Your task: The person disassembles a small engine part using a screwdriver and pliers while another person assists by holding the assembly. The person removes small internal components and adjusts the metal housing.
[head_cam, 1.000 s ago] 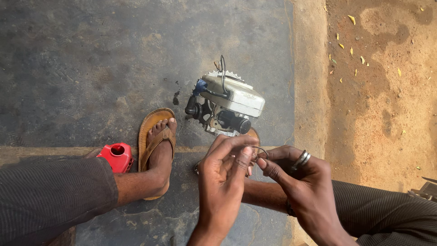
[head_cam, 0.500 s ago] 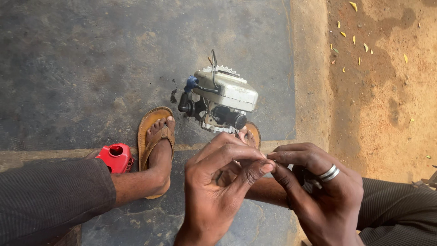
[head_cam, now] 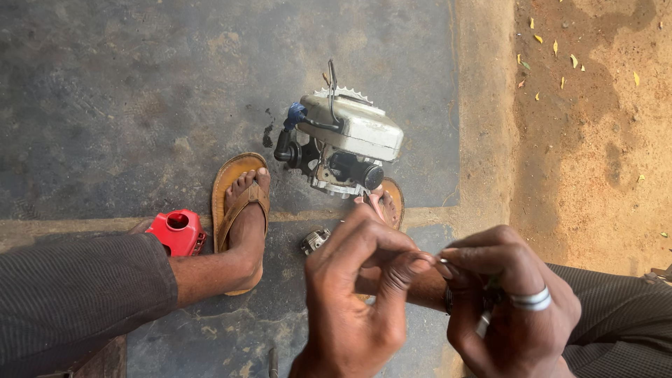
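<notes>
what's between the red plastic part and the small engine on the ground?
In the head view, the person's foot in a brown sandal lies between the red plastic part and the small engine, resting on the dark concrete.

Just one view here, a head-worn cam looking pretty much straight down past the knees at the concrete floor (head_cam: 140, 84). Both hands sit close up at the bottom edge, the small engine (head_cam: 343, 143) a bit further out, dirt ground (head_cam: 595, 126) along the right.

pinched part (head_cam: 442, 263) — hidden by fingers (head_cam: 402, 269), too small
</notes>
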